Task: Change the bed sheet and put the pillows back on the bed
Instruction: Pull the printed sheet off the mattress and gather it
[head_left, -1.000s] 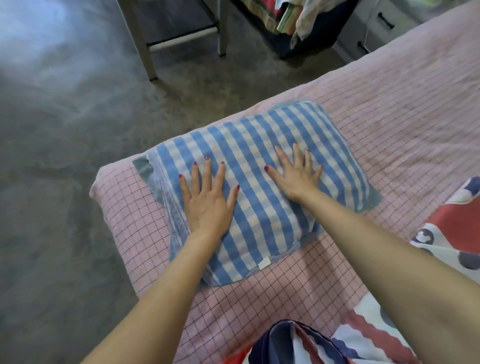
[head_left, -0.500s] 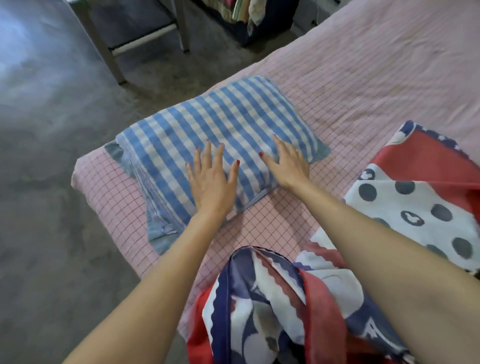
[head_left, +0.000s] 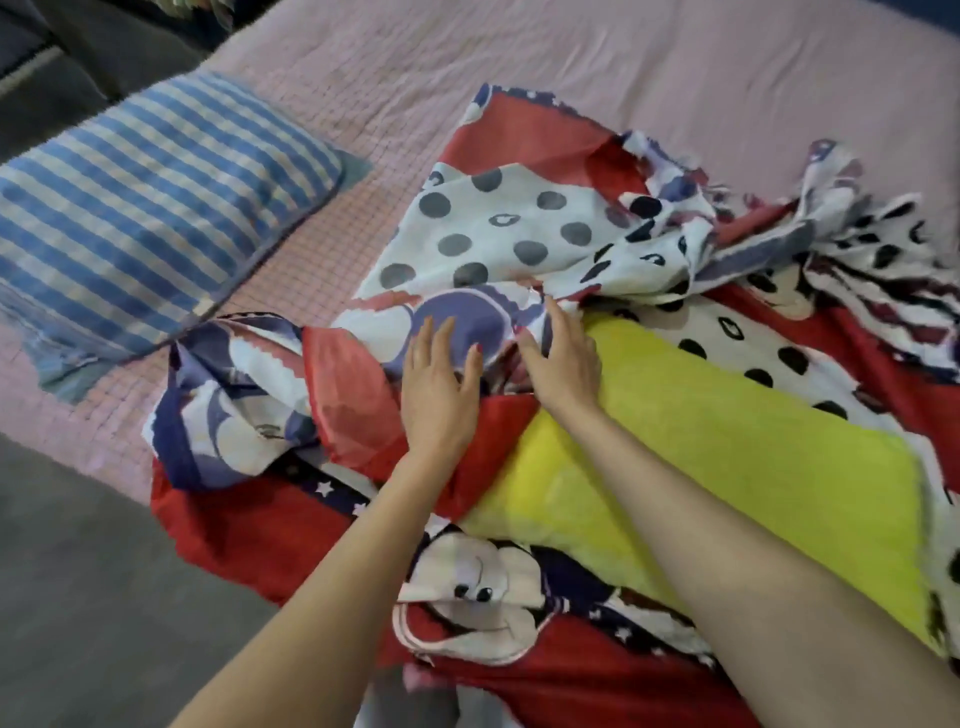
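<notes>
Head view: hands on crumpled sheet.

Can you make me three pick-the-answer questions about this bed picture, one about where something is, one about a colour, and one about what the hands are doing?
1. Where is the blue-and-white striped pillow?
A. On the floor
B. On the pink checked bed sheet, left of the cartoon blanket
C. Under the yellow pillow

2. What colour is the long fluffy pillow beside the right hand?
A. Yellow
B. Green
C. Purple

3. What are the two hands doing?
A. Both lifted in the air
B. Both clenched in fists
C. Both lying flat with straight fingers

Answers: 1 B, it rests on the pink sheet at the left. 2 A, it is bright yellow. 3 C, the left hand and right hand lie flat on the red, white and blue cartoon-print blanket.
</notes>
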